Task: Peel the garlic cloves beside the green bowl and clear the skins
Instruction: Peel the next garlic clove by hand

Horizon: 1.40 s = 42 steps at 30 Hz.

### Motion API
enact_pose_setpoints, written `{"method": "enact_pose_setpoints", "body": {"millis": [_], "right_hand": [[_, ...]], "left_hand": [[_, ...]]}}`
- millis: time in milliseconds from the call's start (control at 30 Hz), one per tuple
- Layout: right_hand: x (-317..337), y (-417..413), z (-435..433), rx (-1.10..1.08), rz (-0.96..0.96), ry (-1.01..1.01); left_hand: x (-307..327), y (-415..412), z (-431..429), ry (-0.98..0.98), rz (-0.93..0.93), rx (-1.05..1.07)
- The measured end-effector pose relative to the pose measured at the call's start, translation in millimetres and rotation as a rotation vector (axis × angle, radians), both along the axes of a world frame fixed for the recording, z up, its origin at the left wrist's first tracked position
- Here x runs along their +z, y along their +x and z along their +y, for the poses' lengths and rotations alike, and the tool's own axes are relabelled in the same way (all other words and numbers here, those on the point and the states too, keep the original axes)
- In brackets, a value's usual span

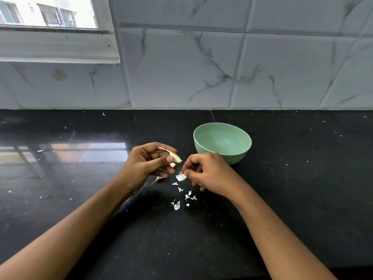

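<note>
Beside green bowl [222, 142], left hand [145, 164] pinches garlic clove [175, 156].

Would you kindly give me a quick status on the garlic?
Left hand holds garlic clove. Right hand pinches a skin. Skin bits litter counter. Bowl empty.

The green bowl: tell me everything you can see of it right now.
The round pale green bowl, of smooth matte material that looks like plastic, stands upright on the glossy black stone counter, near the marble-patterned tiled wall. Its inside looks empty: no cloves or skins show. The right hand is in front of its lower left side and hides a small part; whether they touch cannot be told.
</note>
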State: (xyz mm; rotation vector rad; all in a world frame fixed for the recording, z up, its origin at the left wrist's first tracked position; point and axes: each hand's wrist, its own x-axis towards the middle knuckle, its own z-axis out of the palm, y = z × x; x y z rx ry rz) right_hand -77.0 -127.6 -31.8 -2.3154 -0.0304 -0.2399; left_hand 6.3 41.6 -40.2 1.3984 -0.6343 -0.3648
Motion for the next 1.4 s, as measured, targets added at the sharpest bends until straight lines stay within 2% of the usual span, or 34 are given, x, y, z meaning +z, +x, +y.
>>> {"method": "enact_pose_setpoints", "body": {"millis": [400,633,833,1000,1133,1233,1267,1333,1400], "right_hand": [[1,0,1,0.007,0.032,0.085],[3,0,1,0.009,0.114,0.114],[8,-2,-6,-0.09,-0.049,0.273],[7,-2,-1,-0.076,-0.152,0.361],[8,-2,2,-0.116,-0.173,0.294],[11,-12,1,-0.143,-0.206,0.028],[10,-21,3,-0.081,-0.221,-0.089],[-1,-43,12,0.179,-0.255,-0.302],[-18,-65,24,0.508,-0.126,-0.418]], "left_hand": [[-2,0,0,-0.003,-0.062,0.029],[-4,2,0,-0.02,-0.055,0.037],[-5,2,-2,-0.008,-0.05,0.034],[-5,2,-2,-0.003,-0.059,0.032],[-5,1,-3,-0.01,-0.069,0.036],[-3,0,-3,-0.04,-0.069,0.077],[-3,1,-2,-0.049,-0.067,0.091],[-3,2,-2,-0.056,-0.06,0.107],[-3,3,-1,-0.061,-0.046,0.105]]}}
